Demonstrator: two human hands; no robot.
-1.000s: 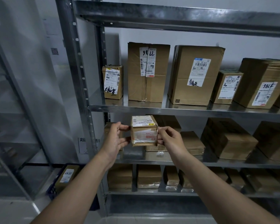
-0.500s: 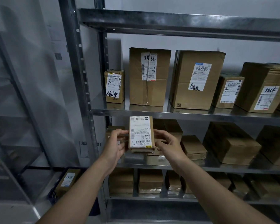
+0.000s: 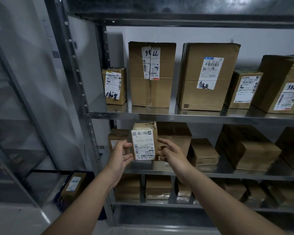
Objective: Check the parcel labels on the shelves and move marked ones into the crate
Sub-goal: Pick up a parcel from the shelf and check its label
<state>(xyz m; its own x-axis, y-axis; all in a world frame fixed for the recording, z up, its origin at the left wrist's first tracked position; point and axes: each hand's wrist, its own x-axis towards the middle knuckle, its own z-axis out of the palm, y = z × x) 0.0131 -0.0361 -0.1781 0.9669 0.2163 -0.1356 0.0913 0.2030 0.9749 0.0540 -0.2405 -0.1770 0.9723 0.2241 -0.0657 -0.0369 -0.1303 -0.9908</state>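
Head view, left to right: down low I see the crate (image 3: pixel 58 199) with one box already in it, then my left hand (image 3: pixel 120 156) gripping the parcel (image 3: pixel 143 141) by its left edge, held upright before the middle shelf (image 3: pixel 210 173), label facing me, and my right hand (image 3: pixel 170 152) half-open just beside its right edge, whether touching I cannot tell. It looks light and stiff, though the tape may be slick, so I would pinch the two long sides. The shelf post (image 3: pixel 78 92) stands between parcel and crate, with more boxes (image 3: pixel 202 151) crowding the right.
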